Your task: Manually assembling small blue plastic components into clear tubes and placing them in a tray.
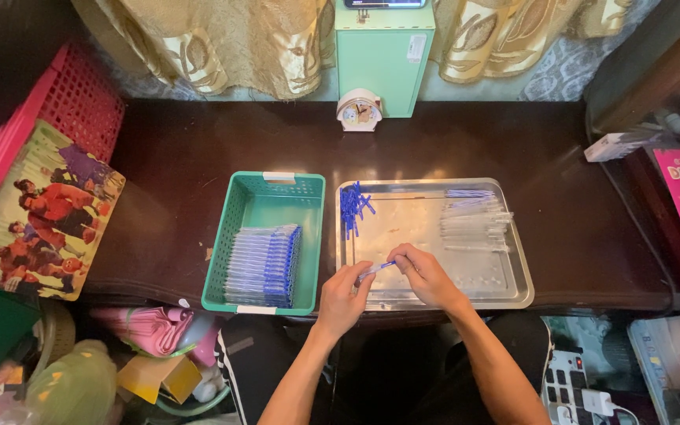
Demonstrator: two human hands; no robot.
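Looking down from the head camera, both hands meet over the near-left part of a shallow metal tray [513,295], just inside its front rim. The left hand [342,295] is curled, fingers pinched on one end of a blue-tipped pen [376,270], and the right hand [425,275] is curled the same way, fingertips closed on the pen's other end, so the pen lies slanted between the two, a little above the tray floor. At the tray's far-left corner sits a loose heap of blue caps [352,208], close to the rim; along the right half lies a spread of clear pen barrels [474,222], reaching almost to the right wall. Between those two piles the tray floor is bare, and that is where the hands have room. Just beside the tray on the left, nearly touching it, stands a green plastic basket [239,216] with a tidy stack of finished pens [263,266] lying in its near half; its far half is open. Both containers sit on a dark wooden table [576,236], with the tray's front rim close to the table's near edge and wide bare wood to the right and behind. At the back edge stand a small white clock [359,110] and a green box [384,59], well apart from the hands. A pink basket [80,98] and a picture board [37,212] crowd the left end.
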